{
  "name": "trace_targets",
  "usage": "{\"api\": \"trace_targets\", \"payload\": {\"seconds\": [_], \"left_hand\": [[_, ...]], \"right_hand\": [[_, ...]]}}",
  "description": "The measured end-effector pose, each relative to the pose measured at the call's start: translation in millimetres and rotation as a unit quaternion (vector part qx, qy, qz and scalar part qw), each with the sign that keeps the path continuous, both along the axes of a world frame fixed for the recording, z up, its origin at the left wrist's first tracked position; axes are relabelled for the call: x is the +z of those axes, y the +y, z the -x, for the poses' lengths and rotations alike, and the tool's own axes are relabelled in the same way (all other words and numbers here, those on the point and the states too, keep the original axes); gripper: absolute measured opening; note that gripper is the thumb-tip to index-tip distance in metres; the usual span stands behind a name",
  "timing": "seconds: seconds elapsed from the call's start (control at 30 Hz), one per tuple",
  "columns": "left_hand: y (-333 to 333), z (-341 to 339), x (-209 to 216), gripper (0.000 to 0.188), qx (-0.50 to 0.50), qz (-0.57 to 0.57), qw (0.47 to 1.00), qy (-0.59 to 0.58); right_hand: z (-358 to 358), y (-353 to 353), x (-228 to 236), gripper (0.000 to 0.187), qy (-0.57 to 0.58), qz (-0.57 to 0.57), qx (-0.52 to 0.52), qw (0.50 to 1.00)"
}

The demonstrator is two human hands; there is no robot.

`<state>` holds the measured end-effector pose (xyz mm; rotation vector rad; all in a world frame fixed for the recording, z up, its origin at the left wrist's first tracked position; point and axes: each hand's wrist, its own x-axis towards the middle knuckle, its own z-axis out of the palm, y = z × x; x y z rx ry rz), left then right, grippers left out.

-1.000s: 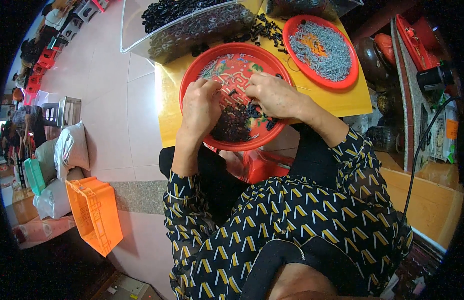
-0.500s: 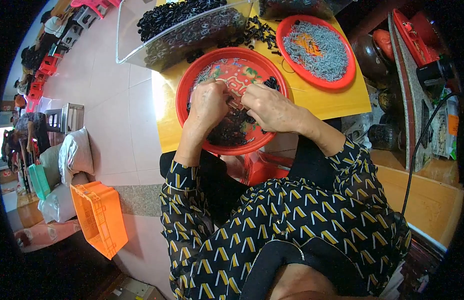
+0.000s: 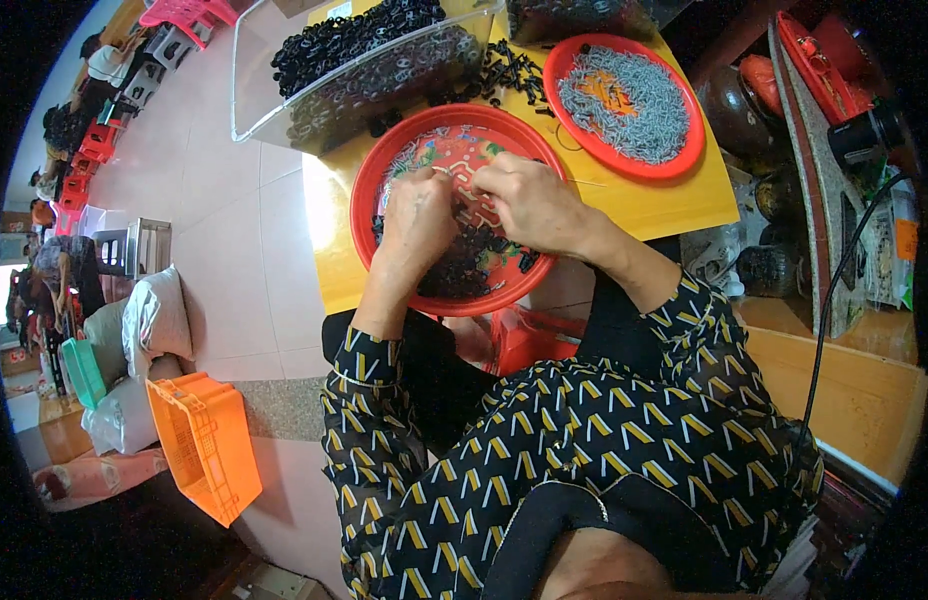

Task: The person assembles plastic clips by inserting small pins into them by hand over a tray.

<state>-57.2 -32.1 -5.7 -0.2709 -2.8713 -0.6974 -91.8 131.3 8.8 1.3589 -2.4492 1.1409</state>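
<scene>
Both of my hands work above a round red tray (image 3: pixel 362 190) with a patterned bottom. My left hand (image 3: pixel 420 215) is closed, its fingertips pinched together over the middle of the tray. Close by on the right, my right hand (image 3: pixel 529 200) is closed too, thumb and forefinger pressed together. Whatever the fingers hold is too small or hidden to name. Small black plastic parts (image 3: pixel 462 268) lie heaped in the tray's near half. Grey screw-like pieces (image 3: pixel 409 158) lie along its far left side, partly behind my left hand.
A clear plastic bin (image 3: pixel 334 105) full of black oval parts stands at the far left of the yellow table (image 3: pixel 649 215). Black pieces (image 3: pixel 514 72) lie loose beside it. A red plate (image 3: pixel 690 140) of grey screws (image 3: pixel 614 125) sits right. An orange crate (image 3: pixel 209 450) stands on the floor left.
My right hand has shifted a little left and away from me, closer to my left hand. The whole view has moved slightly. Both hands stay closed.
</scene>
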Motion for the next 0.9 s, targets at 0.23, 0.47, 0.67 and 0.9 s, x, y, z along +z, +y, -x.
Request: {"api": "trace_targets", "payload": {"seconds": [0.23, 0.47, 0.67, 0.9], "left_hand": [[-12.2, -20.1, 2.9, 0.018, 0.019, 0.126, 0.992, 0.024], [-6.5, -34.4, -0.2, 0.012, 0.07, -0.1, 0.993, -0.008], [-2.3, -58.2, 7.2, 0.012, 0.053, -0.309, 0.949, 0.021], [11.7, -71.3, 15.4, 0.006, 0.072, -0.645, 0.759, -0.06]], "right_hand": [[-2.1, -32.3, -21.5, 0.01, 0.097, -0.092, 0.019, 0.991], [14.0, -12.7, -5.1, 0.008, 0.068, -0.148, 0.014, 0.987], [85.0, 3.1, 23.2, 0.015, 0.05, -0.047, -0.154, 0.986], [62.6, 10.1, 29.3, 0.016, 0.023, 0.009, -0.106, 0.994]]}}
